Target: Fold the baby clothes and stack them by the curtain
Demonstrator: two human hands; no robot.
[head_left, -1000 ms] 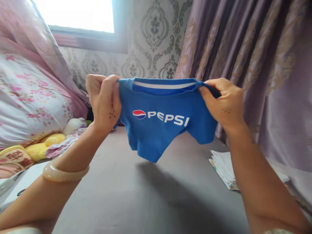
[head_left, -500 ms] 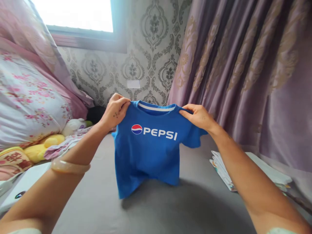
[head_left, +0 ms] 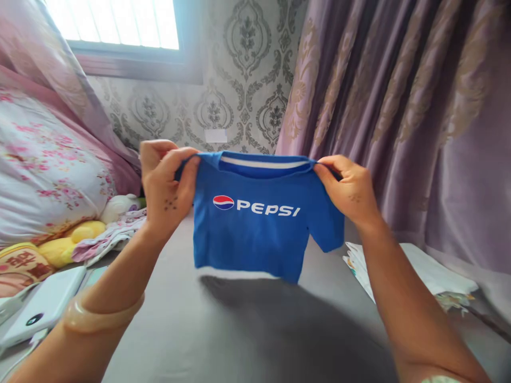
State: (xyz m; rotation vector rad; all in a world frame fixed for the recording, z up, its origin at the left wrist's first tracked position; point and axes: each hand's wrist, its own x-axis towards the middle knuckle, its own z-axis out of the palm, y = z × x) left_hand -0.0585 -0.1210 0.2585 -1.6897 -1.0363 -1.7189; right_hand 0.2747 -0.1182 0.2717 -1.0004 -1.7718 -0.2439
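Observation:
A small blue T-shirt [head_left: 251,239] with a PEPSI print across its chest hangs between my hands, front towards me. My left hand [head_left: 170,183] pinches it at the shoulder on the left side of the neckline. At the opposite shoulder, close to the collar, my right hand [head_left: 345,186] grips the cloth between thumb and fingers. The neck opening is stretched wide, showing a white band inside. One sleeve droops below my right hand; the other is mostly hidden behind my left hand. The lower hem hangs just over the grey sheet [head_left: 167,330].
White folded cloths [head_left: 435,271] lie to the right by the purple curtain [head_left: 399,106]. On the left are a floral pillow [head_left: 51,165], a yellow plush toy [head_left: 64,247] and a white device [head_left: 48,308] with a cable. Patterned wallpaper [head_left: 247,48] covers the wall behind.
Both hands have come nearer and spread apart, pulling the neckline wider and flatter. The shirt's lower part has swung away, and white now shows along its hem.

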